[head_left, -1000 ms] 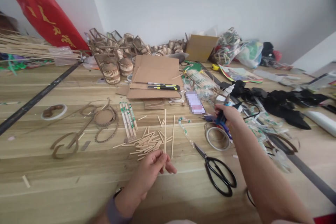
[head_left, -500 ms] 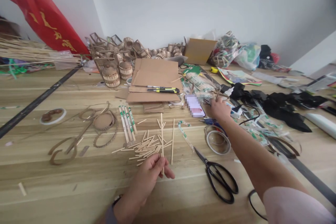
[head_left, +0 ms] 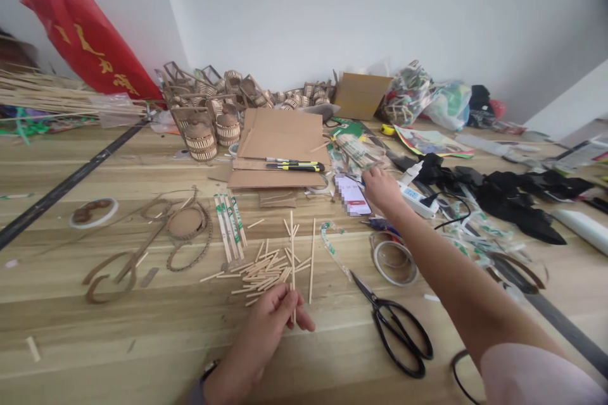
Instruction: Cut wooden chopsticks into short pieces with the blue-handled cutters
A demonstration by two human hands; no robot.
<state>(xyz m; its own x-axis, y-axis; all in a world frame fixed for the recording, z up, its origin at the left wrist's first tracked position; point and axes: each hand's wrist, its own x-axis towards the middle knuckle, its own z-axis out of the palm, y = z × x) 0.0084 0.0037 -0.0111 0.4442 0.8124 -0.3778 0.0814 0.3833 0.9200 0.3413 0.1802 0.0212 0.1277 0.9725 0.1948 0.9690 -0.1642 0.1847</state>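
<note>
My left hand (head_left: 280,313) pinches a thin wooden stick (head_left: 292,247) upright between thumb and fingers. Beneath and behind it lies a pile of short cut sticks (head_left: 266,272), with one longer stick (head_left: 311,259) to its right. At the far end of its reach, my right hand (head_left: 382,190) is beside the phone (head_left: 350,195), its fingers curled; a small dark tool end shows at the fingertips, but its kind is hidden. Large black-handled scissors (head_left: 396,329) rest on the table, blades pointing away. Paper-wrapped sticks (head_left: 230,228) lie left of the pile.
Cardboard sheets (head_left: 285,133) carry utility knives (head_left: 297,166). Tape rolls (head_left: 396,262) sit by my right forearm, near a power strip (head_left: 418,199) and black cloth (head_left: 513,193). Small stick-sided buckets (head_left: 199,139) stand at the back left; curved brown strips (head_left: 109,285) lie at left.
My right hand has moved left from beside the power strip toward the phone, uncovering the strip. My left hand still holds the stick nearly in place.
</note>
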